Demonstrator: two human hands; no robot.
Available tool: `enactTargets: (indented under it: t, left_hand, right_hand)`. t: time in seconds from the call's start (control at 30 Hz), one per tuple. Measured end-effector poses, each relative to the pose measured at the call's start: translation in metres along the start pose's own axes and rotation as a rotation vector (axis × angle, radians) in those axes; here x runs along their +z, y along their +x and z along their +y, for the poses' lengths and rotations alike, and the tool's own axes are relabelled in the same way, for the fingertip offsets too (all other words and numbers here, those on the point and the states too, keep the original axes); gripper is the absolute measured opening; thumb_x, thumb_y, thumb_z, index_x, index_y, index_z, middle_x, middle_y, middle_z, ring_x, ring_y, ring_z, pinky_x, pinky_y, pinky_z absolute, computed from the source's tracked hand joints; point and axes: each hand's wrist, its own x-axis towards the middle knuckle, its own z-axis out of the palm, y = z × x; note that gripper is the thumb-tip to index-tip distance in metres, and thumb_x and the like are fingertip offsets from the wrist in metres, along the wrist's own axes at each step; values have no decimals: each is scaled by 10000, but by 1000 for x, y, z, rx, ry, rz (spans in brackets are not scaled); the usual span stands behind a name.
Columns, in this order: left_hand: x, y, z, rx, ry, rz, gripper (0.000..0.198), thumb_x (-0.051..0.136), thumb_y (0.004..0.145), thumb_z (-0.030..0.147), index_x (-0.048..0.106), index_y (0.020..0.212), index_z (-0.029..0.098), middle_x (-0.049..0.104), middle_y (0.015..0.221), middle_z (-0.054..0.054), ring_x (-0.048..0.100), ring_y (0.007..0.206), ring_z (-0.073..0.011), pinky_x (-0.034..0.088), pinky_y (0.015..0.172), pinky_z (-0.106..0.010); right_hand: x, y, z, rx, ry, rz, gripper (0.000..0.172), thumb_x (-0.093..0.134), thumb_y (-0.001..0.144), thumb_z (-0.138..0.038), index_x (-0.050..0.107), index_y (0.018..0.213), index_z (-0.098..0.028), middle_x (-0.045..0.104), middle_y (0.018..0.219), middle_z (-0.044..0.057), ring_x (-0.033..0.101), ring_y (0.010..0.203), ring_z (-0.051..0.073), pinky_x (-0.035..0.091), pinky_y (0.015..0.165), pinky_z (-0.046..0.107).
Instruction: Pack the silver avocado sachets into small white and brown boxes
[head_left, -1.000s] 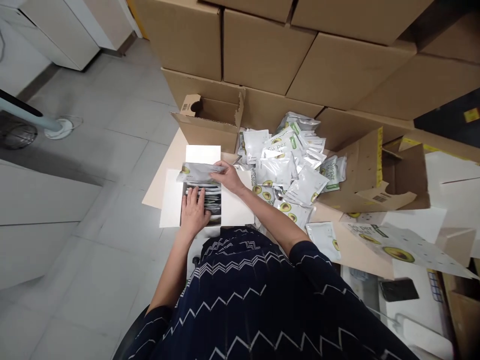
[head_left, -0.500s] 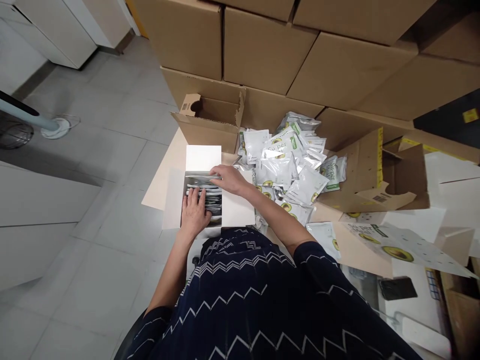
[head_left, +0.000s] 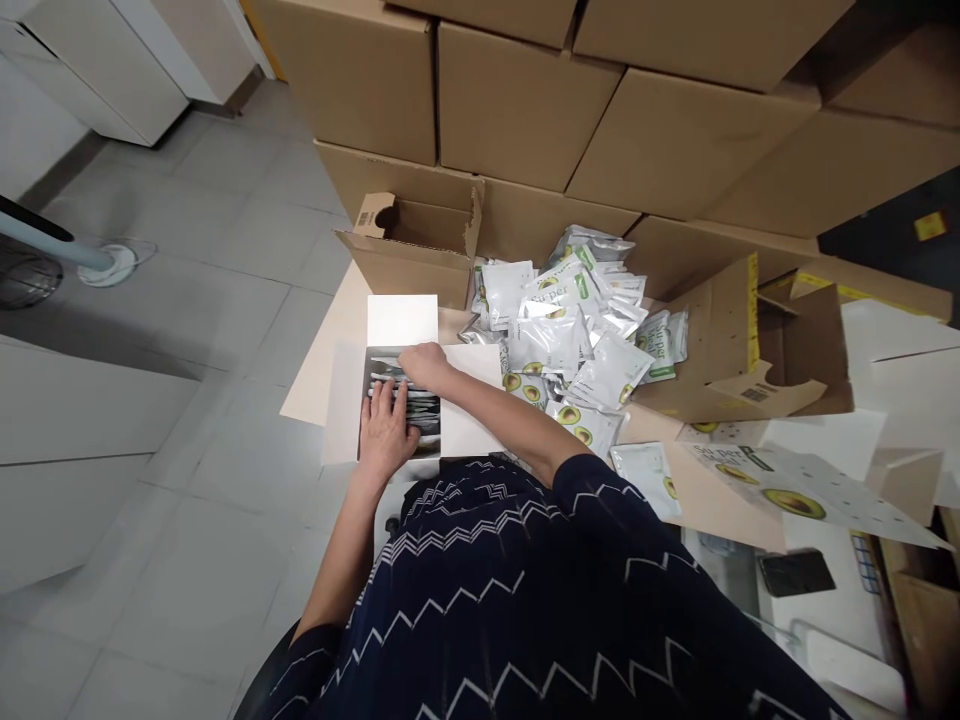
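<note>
A small white box [head_left: 402, 320] stands open in front of me, with several silver sachets [head_left: 424, 408] stacked on edge inside it. My left hand [head_left: 386, 428] lies flat on the near sachets, fingers stretched out. My right hand [head_left: 423, 364] reaches into the far end of the box, fingers curled down onto the top of the sachets; whether it still grips one is hidden. To the right lies a loose pile of white avocado-print sachets [head_left: 570, 335].
An open brown carton [head_left: 409, 245] stands just behind the white box. Stacked cardboard boxes [head_left: 525, 110] wall off the back. An opened carton [head_left: 739, 345] and flat printed packaging [head_left: 795, 490] lie to the right. Grey tiled floor [head_left: 187, 300] spreads left.
My right hand carried a silver sachet down from above the box's far edge into the box and now rests over the stack. My left hand stayed flat on the sachets.
</note>
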Motion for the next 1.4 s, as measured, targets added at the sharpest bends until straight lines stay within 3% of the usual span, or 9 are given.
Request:
enactTargets:
  t: [0.1, 0.2, 0.33, 0.5, 0.73, 0.87, 1.03, 1.2, 1.4]
  left_hand:
    - [0, -1, 0, 3, 2, 7, 780, 532, 800, 224, 354, 1547, 87, 317, 1627, -201, 210, 1541, -374, 202, 1251, -560]
    - [-1, -1, 0, 4, 1, 10, 787, 536, 802, 226, 343, 1555, 106, 321, 1629, -191, 211, 1541, -372, 212, 1246, -567]
    - [-1, -1, 0, 6, -3, 16, 791, 536, 797, 224, 340, 1555, 109, 324, 1629, -187, 209, 1542, -369, 215, 1246, -565]
    - [-2, 0, 0, 13, -8, 15, 780, 525, 805, 230, 344, 1550, 85, 319, 1623, -211, 219, 1534, -391, 217, 1240, -577]
    - [-3, -1, 1, 9, 11, 15, 786, 527, 803, 232, 335, 1556, 113, 336, 1621, -189, 217, 1540, -369, 213, 1245, -566]
    - [-1, -1, 1, 5, 8, 17, 789, 533, 794, 234, 347, 1550, 110, 331, 1623, -188, 213, 1541, -368, 209, 1247, -564]
    - [-2, -1, 2, 6, 0, 15, 781, 528, 797, 233, 355, 1546, 100, 342, 1614, -189, 216, 1538, -369, 204, 1250, -556]
    - [-4, -2, 3, 4, 31, 7, 782, 522, 801, 229, 346, 1551, 94, 344, 1612, -190, 224, 1535, -370, 211, 1247, -545]
    - [-9, 3, 5, 16, 47, -16, 819, 541, 779, 240, 339, 1560, 104, 336, 1618, -186, 233, 1529, -381, 225, 1236, -557]
  right_hand:
    - [-7, -15, 4, 23, 68, 95, 180, 596, 931, -233, 750, 958, -145, 762, 1021, 141, 699, 977, 243, 499, 817, 324]
    - [-11, -49, 31, 11, 381, 450, 266, 484, 1003, -321, 719, 1010, -195, 733, 1045, 68, 655, 973, 181, 474, 859, 294]
    - [0, -109, 106, 569, 613, 894, 280, 534, 951, -382, 658, 1094, -176, 660, 1072, 83, 613, 968, 200, 480, 918, 344]
    - [33, -155, 185, 1199, 361, 848, 819, 825, 711, -381, 470, 1405, -127, 471, 1374, 229, 441, 1290, 368, 382, 1078, 538]
    - [48, -147, 197, 1322, 367, 826, 1020, 898, 604, -310, 394, 1476, -148, 497, 1361, 255, 513, 1263, 382, 410, 1064, 554]
    - [38, -159, 198, 1261, 602, 773, 824, 843, 657, -302, 505, 1375, -80, 663, 1179, 208, 621, 1137, 339, 459, 1036, 503]
    - [2, -183, 183, 877, 691, 875, 386, 736, 723, -318, 698, 1043, -105, 739, 997, 109, 674, 947, 267, 522, 935, 409]
    - [-58, -184, 122, 381, 766, 1010, 373, 704, 793, -393, 713, 1082, -157, 738, 978, 41, 662, 926, 229, 526, 921, 398]
    - [-83, -135, 49, -36, 816, 729, 273, 702, 858, -397, 740, 1055, -212, 737, 945, 1, 669, 905, 205, 514, 884, 331]
